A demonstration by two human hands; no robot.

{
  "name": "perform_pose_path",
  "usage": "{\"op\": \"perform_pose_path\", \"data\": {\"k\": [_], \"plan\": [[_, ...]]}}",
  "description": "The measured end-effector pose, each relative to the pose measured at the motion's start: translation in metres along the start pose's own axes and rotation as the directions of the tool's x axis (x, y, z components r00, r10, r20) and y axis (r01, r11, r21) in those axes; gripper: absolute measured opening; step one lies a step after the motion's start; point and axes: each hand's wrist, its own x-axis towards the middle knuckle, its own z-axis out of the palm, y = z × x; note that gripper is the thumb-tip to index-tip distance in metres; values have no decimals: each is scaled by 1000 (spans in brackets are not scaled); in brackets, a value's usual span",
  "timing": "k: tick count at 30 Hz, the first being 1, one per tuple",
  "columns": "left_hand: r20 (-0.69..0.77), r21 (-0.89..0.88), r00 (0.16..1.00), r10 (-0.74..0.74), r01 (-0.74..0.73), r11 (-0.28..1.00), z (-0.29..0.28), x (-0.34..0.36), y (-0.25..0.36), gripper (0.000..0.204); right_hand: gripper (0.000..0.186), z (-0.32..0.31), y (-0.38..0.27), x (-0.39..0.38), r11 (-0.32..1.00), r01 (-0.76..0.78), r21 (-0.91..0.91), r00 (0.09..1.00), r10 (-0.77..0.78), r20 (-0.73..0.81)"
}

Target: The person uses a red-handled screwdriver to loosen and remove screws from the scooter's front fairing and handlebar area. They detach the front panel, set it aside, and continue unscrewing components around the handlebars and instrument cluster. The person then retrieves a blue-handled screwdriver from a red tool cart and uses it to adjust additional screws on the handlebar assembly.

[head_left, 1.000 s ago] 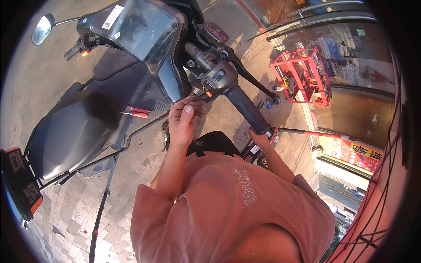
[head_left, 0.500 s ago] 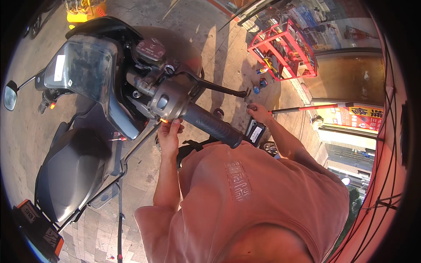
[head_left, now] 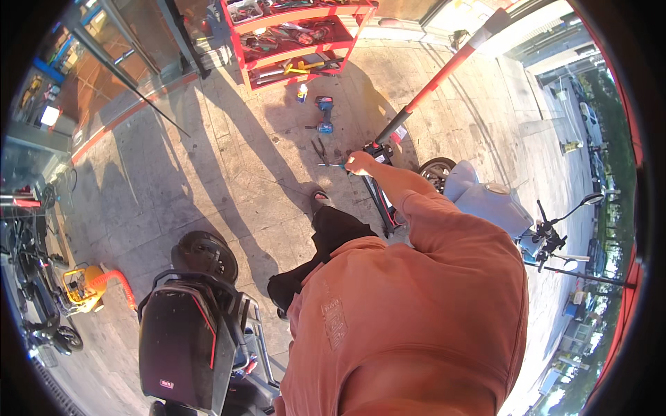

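Note:
My right hand (head_left: 357,163) is closed around what looks like a screwdriver (head_left: 331,164). Its thin metal shaft points left, with a bit of teal beside my fingers, and the rest is hidden in the grip. Just beyond the hand stands a floor jack (head_left: 380,201), whose long red and black handle (head_left: 437,80) slants up to the right. Black-handled pliers (head_left: 319,147) lie open on the paving near the shaft's tip. A blue cordless power tool (head_left: 325,114) rests farther off. My left hand is out of sight.
A red tool cart (head_left: 298,45) with loaded shelves stands at the far side, a small bottle (head_left: 302,93) before it. Close on the left is a dark scooter (head_left: 184,340). A grey-blue scooter (head_left: 489,197) stands at right. A yellow compressor (head_left: 84,288) with orange hose sits far left.
My view has swung right, away from the handlebar. My left hand, which was at the orange switch by the grip, has left the view. The tool in my right hand now shows more clearly.

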Motion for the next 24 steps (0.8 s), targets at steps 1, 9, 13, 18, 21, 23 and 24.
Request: {"op": "perform_pose_path", "data": {"k": [1,9,13,18,21,23,24], "plan": [[54,69,999,-10,6,998,34,-8,9,20,33,-23,17,16,995,-38,97,998,43,-45],[430,443,894,125,-330,834,304,-20,142,17,36,-248,63,182,869,-101,485,873,311,-375],[389,460,921,19,-211,863,458,-13,230,17,36,-352,68,288,791,6,612,784,376,-494],[284,676,959,-20,-185,713,664,-18,343,28,33,-482,94,434,852,2,524,708,369,-602],[370,580,924,95,-310,753,749,-37,398,32,32,-526,105,514,867,-107,487,688,418,-593],[411,563,908,86,-327,759,781,-54,422,31,33,-546,111,555,860,-170,482,647,466,-603],[405,561,910,87,-323,762,791,-61,428,31,35,-552,112,572,865,-186,467,609,474,-636]]}}
